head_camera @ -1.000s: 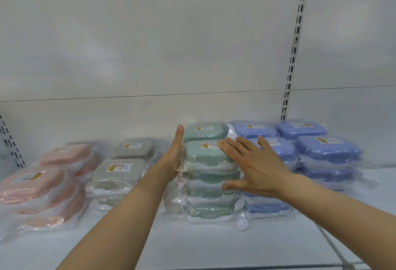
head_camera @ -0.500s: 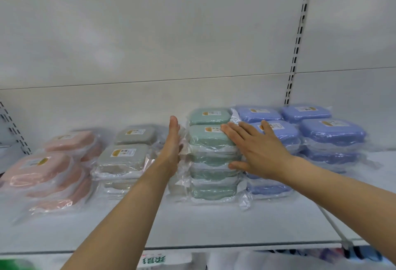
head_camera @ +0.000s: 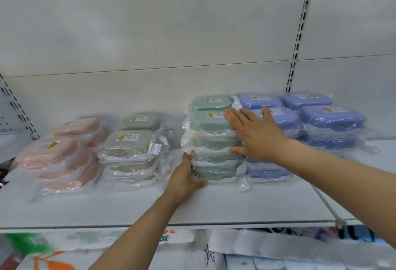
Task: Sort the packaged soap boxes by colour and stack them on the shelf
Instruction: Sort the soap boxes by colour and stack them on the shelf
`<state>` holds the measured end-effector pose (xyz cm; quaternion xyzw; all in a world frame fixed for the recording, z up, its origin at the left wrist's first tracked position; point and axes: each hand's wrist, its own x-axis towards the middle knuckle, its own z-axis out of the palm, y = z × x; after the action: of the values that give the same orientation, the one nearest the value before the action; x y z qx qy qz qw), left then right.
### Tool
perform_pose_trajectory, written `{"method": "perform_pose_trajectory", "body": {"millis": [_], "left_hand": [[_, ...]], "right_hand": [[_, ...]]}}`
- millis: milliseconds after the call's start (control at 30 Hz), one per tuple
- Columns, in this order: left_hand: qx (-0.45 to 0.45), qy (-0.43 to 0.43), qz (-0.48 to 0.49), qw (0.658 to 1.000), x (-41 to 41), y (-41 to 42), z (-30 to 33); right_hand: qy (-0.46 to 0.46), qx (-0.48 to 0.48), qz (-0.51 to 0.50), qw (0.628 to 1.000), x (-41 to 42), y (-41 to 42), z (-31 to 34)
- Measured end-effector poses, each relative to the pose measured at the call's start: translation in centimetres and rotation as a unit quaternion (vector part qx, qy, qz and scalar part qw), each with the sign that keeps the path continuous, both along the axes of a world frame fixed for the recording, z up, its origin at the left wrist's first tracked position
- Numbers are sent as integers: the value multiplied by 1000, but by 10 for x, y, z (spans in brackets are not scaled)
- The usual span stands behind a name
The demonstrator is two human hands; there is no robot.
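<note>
Plastic-wrapped soap boxes stand in colour groups on a white shelf (head_camera: 128, 209). Pink stacks (head_camera: 49, 154) are at the left, grey stacks (head_camera: 128, 143) beside them, a green stack (head_camera: 211, 139) in the middle with another green box (head_camera: 211, 102) behind it, and blue stacks (head_camera: 330, 119) at the right. My left hand (head_camera: 184, 177) touches the lower left side of the front green stack, thumb under its front corner. My right hand (head_camera: 255, 134) lies flat with straight fingers against the stack's right side and top edge.
The shelf's front edge (head_camera: 192, 225) runs across below my arms. Slotted uprights (head_camera: 297, 34) stand on the back wall at right and far left. Packaged goods (head_camera: 278, 246) lie on the level below. Bare shelf surface lies in front of the stacks.
My left hand has dropped from the upper left side of the green stack to its base. The right hand stays on the stack's right side. The camera has tilted down, showing the lower shelf.
</note>
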<state>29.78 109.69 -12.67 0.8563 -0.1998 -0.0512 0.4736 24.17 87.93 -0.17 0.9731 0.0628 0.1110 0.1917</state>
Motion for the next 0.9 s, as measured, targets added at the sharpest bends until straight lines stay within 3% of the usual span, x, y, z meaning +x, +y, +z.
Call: {"method": "perform_pose_trajectory", "body": {"millis": [167, 600, 700, 900], "left_hand": [[-12, -56, 34, 998, 0, -4, -15], [-116, -1, 67, 991, -13, -3, 5], [-98, 13, 69, 993, -17, -2, 12], [23, 9, 40, 999, -44, 7, 35]], "right_hand": [[9, 12, 2, 1000, -1, 0, 1], [-29, 61, 27, 997, 4, 3, 6], [-15, 65, 20, 998, 4, 4, 8], [17, 110, 12, 994, 2, 7, 14]]}}
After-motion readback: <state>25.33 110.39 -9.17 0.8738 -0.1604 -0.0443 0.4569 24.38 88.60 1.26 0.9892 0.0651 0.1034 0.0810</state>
